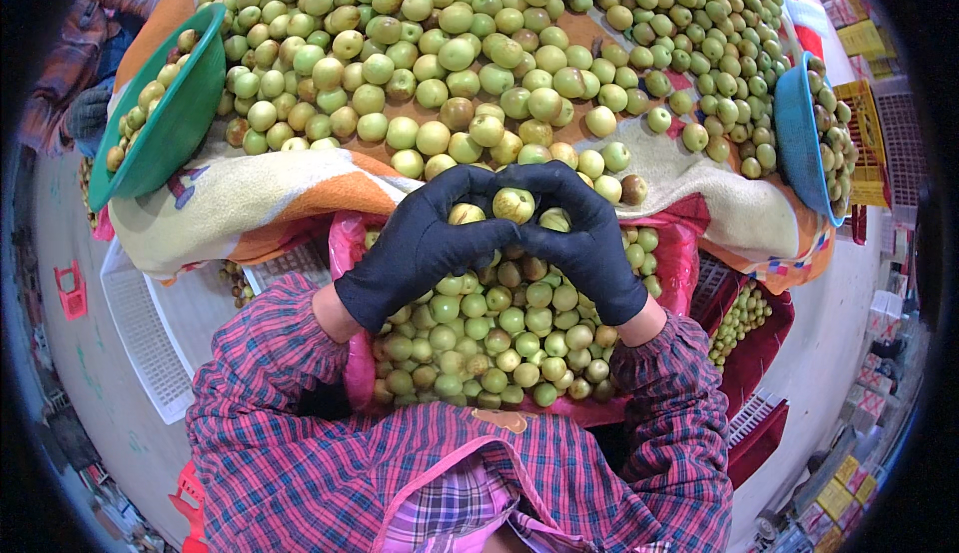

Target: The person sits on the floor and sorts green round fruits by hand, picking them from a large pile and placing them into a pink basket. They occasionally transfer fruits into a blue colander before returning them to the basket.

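My two black-gloved hands meet above a crate lined with pink plastic, thumbs and fingertips close together. My left hand [419, 246] curls around a green jujube [466, 213]. Between the hands, near the fingertips, sits another jujube [513, 205] with brownish marks. A third jujube [554, 219] rests in the curl of my right hand [588, 242]. Whether more fruit lies in the palms is hidden. Below them, many loose jujubes [479, 328] fill the crate, its pink liner [678, 261] showing at the sides. Just beyond my fingers a large heap of jujubes [457, 51] covers a cloth-draped surface.
A green plastic basin [180, 122] of fruit tilts at the left, a blue basket [798, 133] at the right. The patterned blanket [262, 186] hangs over the near edge. White crates [142, 328] and a red-lined crate [764, 336] flank me. Another person's gloved hand [88, 111] is at far left.
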A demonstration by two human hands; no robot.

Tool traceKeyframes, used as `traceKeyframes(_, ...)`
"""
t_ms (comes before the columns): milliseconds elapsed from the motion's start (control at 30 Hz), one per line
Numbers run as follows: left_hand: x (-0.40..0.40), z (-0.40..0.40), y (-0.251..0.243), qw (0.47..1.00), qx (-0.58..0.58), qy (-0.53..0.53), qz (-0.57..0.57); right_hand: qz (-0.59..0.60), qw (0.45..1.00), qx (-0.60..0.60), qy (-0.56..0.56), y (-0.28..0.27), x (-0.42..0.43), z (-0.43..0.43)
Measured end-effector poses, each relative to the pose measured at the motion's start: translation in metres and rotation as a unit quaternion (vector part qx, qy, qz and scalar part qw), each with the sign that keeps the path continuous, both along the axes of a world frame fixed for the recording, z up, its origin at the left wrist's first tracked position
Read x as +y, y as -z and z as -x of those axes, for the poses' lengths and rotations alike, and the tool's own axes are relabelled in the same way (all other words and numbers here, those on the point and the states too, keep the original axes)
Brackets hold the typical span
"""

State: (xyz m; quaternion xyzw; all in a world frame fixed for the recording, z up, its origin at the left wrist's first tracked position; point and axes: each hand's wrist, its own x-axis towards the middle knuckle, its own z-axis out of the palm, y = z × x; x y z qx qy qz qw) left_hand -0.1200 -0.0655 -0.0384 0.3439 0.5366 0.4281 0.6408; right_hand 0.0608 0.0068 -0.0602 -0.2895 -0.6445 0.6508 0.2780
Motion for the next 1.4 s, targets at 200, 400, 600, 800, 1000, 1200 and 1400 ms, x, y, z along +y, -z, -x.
traceKeyframes(200, -0.003, -0.002, 0.009, 1.0, 0.008, -0.001, -0.009, -0.141, 0.989, -0.034, 0.006, -0.003, -0.001, 0.002)
traceKeyframes(400, -0.004, 0.002, -0.002, 0.997, 0.008, 0.044, 0.062, -0.211, 0.973, -0.094, -0.013, -0.013, -0.009, 0.003)
traceKeyframes(600, -0.023, 0.009, 0.021, 0.996, -0.013, 0.086, -0.014, -0.232, 0.964, -0.126, -0.047, -0.018, -0.03, 0.007)
traceKeyframes(800, -0.049, 0.02, 0.022, 0.992, 0.037, 0.116, 0.019, -0.215, 0.963, -0.16, -0.024, -0.015, -0.061, 0.006)
traceKeyframes(1000, -0.077, 0.021, 0.027, 0.955, 0.218, 0.187, -0.069, -0.357, 0.891, -0.262, 0.098, -0.038, -0.01, 0.019)
traceKeyframes(1200, -0.097, 0.022, 0.03, 0.888, 0.346, 0.198, -0.23, -0.452, 0.79, -0.412, 0.048, -0.022, 0.027, 0.063)
traceKeyframes(1400, -0.099, 0.048, 0.027, 0.915, 0.319, 0.182, -0.169, -0.362, 0.779, -0.512, 0.024, -0.019, 0.065, 0.052)
